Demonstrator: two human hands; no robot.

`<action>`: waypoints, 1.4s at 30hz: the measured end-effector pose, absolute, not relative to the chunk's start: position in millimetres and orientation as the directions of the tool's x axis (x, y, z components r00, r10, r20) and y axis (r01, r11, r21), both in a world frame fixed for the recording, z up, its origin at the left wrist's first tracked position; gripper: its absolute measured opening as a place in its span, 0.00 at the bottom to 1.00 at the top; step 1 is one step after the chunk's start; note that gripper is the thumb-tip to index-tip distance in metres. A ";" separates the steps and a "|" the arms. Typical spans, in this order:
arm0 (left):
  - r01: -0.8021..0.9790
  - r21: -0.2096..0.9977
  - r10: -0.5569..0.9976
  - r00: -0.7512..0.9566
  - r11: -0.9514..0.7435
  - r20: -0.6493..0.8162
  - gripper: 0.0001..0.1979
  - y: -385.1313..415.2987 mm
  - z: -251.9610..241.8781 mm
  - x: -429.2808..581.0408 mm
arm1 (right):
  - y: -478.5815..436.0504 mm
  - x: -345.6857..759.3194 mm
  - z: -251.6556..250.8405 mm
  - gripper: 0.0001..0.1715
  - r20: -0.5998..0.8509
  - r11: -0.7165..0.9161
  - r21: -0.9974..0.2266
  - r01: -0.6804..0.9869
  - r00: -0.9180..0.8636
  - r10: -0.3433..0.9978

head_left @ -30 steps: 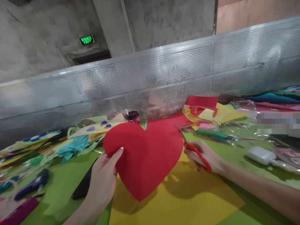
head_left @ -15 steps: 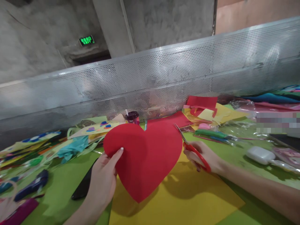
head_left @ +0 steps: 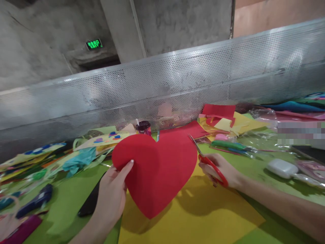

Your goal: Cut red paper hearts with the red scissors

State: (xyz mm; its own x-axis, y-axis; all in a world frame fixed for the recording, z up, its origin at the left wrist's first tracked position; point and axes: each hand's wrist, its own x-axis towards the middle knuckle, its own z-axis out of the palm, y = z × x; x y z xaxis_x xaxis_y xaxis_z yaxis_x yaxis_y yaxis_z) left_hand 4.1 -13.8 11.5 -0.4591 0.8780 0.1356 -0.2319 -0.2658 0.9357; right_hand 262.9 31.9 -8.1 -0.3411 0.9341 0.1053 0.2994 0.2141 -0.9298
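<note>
"Where's the red paper heart [head_left: 154,173]?"
"Over the yellow paper [head_left: 193,222], tip down. The left hand [head_left: 113,189] has its left side in a pinching grip."
"And the right hand [head_left: 225,167]?"
"Gripping red-handled scissors [head_left: 209,163], slanted longways, blades up and left."

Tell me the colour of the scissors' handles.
The handles of the scissors are red, seen best in the current head view.

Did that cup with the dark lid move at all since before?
No. The cup shows at the same spot against the perforated metal panel behind it, just past the red paper heart in the left hand.
</note>
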 end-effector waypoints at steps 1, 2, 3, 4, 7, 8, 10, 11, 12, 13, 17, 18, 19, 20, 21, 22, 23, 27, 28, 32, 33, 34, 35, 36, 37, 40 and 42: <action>-0.224 0.936 0.876 -0.461 -0.271 0.144 0.12 -13.3 10.9 3.5 | 31.7 262.8 -8.0 0.12 0.105 0.213 -0.929 0.304 -0.334 0.937; -0.218 0.936 0.874 -0.463 -0.277 0.150 0.12 -12.9 10.2 3.0 | 31.4 262.6 -7.9 0.12 0.107 0.213 -0.927 0.308 -0.329 0.938; -0.217 0.934 0.873 -0.463 -0.282 0.156 0.13 -12.5 9.8 2.7 | 31.2 262.4 -7.8 0.12 0.109 0.214 -0.926 0.311 -0.323 0.940; -0.220 0.932 0.874 -0.458 -0.287 0.161 0.13 -12.2 9.5 2.5 | 31.0 262.2 -7.7 0.13 0.109 0.214 -0.925 0.314 -0.319 0.941; -0.239 0.926 0.877 -0.453 -0.293 0.161 0.14 -11.9 10.1 3.3 | 30.8 262.0 -7.5 0.12 0.102 0.207 -0.927 0.312 -0.321 0.941; -0.244 0.924 0.876 -0.456 -0.294 0.158 0.15 -12.0 10.6 3.8 | 30.8 262.1 -7.5 0.12 0.100 0.205 -0.928 0.310 -0.322 0.941; -0.250 0.924 0.874 -0.463 -0.288 0.147 0.15 -12.3 12.1 4.6 | 31.1 262.3 -7.8 0.12 0.095 0.199 -0.930 0.310 -0.321 0.942; -0.252 0.925 0.874 -0.465 -0.286 0.143 0.15 -12.6 12.9 4.9 | 31.3 262.4 -8.0 0.12 0.092 0.196 -0.930 0.312 -0.319 0.943; -0.255 0.925 0.876 -0.462 -0.283 0.141 0.15 -12.8 13.6 5.1 | 31.5 262.6 -8.2 0.12 0.090 0.194 -0.929 0.314 -0.318 0.944; -0.256 0.925 0.878 -0.458 -0.280 0.139 0.15 -13.1 14.2 5.2 | 31.6 262.9 -8.4 0.12 0.088 0.192 -0.930 0.314 -0.318 0.944; -0.245 0.926 0.876 -0.458 -0.287 0.151 0.15 -13.8 16.5 5.8 | 31.5 263.8 -8.5 0.12 0.083 0.192 -0.933 0.306 -0.336 0.938; -0.237 0.927 0.874 -0.461 -0.290 0.155 0.15 -13.9 16.9 6.0 | 31.4 263.9 -8.5 0.12 0.083 0.193 -0.933 0.304 -0.341 0.936; -0.231 0.928 0.871 -0.465 -0.291 0.157 0.15 -13.9 17.2 6.2 | 31.4 263.9 -8.5 0.12 0.081 0.192 -0.933 0.303 -0.343 0.936; -0.228 0.930 0.872 -0.465 -0.288 0.156 0.14 -13.8 17.4 6.3 | 31.5 264.0 -8.5 0.12 0.079 0.189 -0.934 0.304 -0.342 0.937; -0.227 0.930 0.871 -0.465 -0.288 0.156 0.14 -13.6 17.3 6.2 | 31.5 263.9 -8.7 0.12 0.075 0.185 -0.934 0.306 -0.338 0.938; -0.227 0.930 0.872 -0.463 -0.289 0.158 0.14 -13.3 17.1 6.0 | 31.7 263.8 -8.9 0.12 0.071 0.181 -0.933 0.310 -0.335 0.940; -0.224 0.929 0.872 -0.460 -0.294 0.164 0.15 -12.9 16.6 5.6 | 31.9 263.8 -9.2 0.12 0.068 0.178 -0.933 0.313 -0.332 0.941; -0.191 0.932 0.871 -0.451 -0.307 0.195 0.17 -10.4 13.0 1.8 | 33.3 264.0 -10.3 0.12 0.063 0.180 -0.926 0.333 -0.333 0.941; -0.181 0.934 0.869 -0.453 -0.308 0.200 0.18 -9.6 11.9 0.5 | 33.6 264.3 -10.5 0.12 0.062 0.181 -0.923 0.340 -0.333 0.941; -0.145 0.932 0.863 -0.445 -0.332 0.239 0.19 -6.6 8.4 -5.0 | 34.6 265.2 -10.7 0.12 0.065 0.190 -0.914 0.358 -0.333 0.941; -0.144 0.930 0.863 -0.440 -0.339 0.247 0.19 -6.1 8.0 -5.9 | 34.6 265.3 -10.6 0.12 0.064 0.190 -0.913 0.360 -0.334 0.940; -0.148 0.927 0.862 -0.441 -0.344 0.250 0.20 -5.8 7.8 -6.5 | 34.6 265.4 -10.5 0.12 0.064 0.191 -0.912 0.363 -0.334 0.940; -0.153 0.925 0.859 -0.446 -0.349 0.251 0.21 -5.6 7.7 -6.9 | 34.6 265.3 -10.4 0.12 0.063 0.192 -0.911 0.366 -0.335 0.940; -0.157 0.923 0.859 -0.447 -0.350 0.250 0.21 -5.5 7.8 -7.1 | 34.6 265.3 -10.3 0.12 0.062 0.193 -0.909 0.370 -0.337 0.939; -0.157 0.923 0.859 -0.447 -0.351 0.250 0.22 -5.5 8.0 -7.2 | 34.7 265.1 -10.3 0.12 0.063 0.195 -0.906 0.375 -0.338 0.939; -0.144 0.927 0.863 -0.436 -0.347 0.255 0.22 -5.0 8.0 -7.4 | 35.2 264.9 -10.6 0.12 0.067 0.200 -0.903 0.380 -0.336 0.940; -0.134 0.927 0.859 -0.441 -0.350 0.261 0.21 -4.2 7.3 -7.9 | 35.6 265.0 -11.0 0.12 0.070 0.203 -0.904 0.376 -0.337 0.939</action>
State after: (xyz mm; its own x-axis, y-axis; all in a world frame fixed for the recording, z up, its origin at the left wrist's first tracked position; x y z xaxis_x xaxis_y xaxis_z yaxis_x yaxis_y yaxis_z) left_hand -7.9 -4.2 7.3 -0.4406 0.8591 0.2606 -0.1339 -0.3499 0.9272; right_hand 265.0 35.6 -11.0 -0.3365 0.9390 0.0705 0.3760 0.2026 -0.9042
